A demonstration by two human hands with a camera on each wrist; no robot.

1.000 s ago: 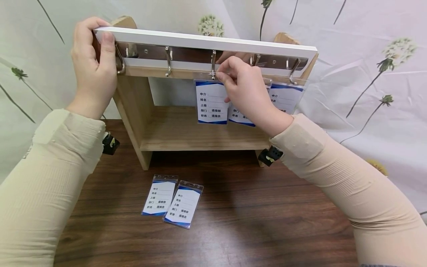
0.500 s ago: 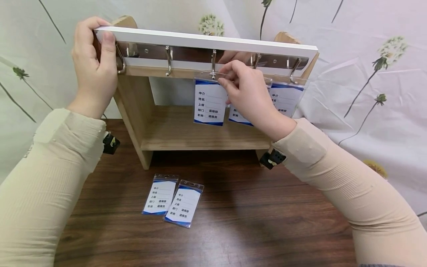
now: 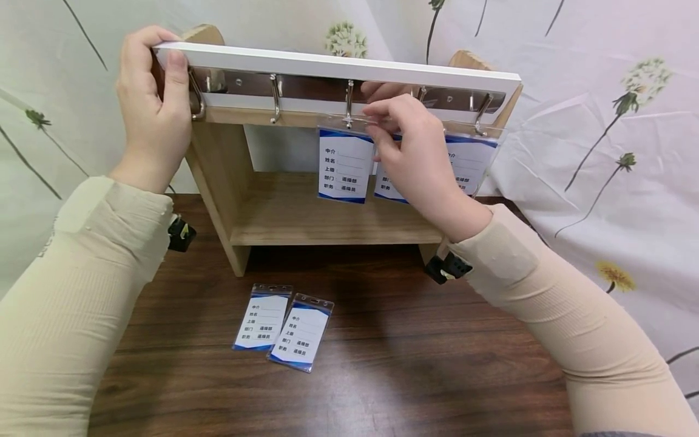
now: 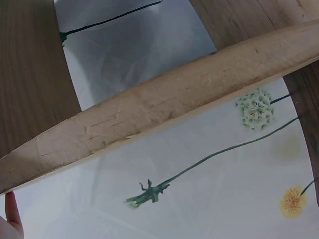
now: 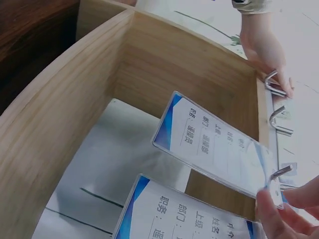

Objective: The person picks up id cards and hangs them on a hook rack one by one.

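My left hand [image 3: 153,112] grips the left end of a white hook rail [image 3: 338,64] on a wooden shelf, thumb in front. A clear badge holder [image 3: 344,167] with a blue-and-white card hangs on the middle hook [image 3: 349,100]. Thumb and index finger of my right hand [image 3: 412,155] pinch its top right corner; the right wrist view shows this corner [image 5: 277,195] between the fingers. Behind the right hand hangs a second badge holder [image 3: 386,188], partly hidden, and a third badge holder [image 3: 472,161] is on the rightmost hook [image 3: 483,112].
Two more badge holders [image 3: 263,318] [image 3: 301,334] lie overlapping on the dark wooden table [image 3: 415,364] before the shelf [image 3: 327,212]. Two hooks on the rail's left bear no badge, among them the second hook [image 3: 275,100]. A floral cloth [image 3: 573,121] hangs behind.
The badge on the middle hook has swung slightly left and now hangs nearly straight. My right hand has shifted a little to the right along its top edge. The left hand keeps its place.
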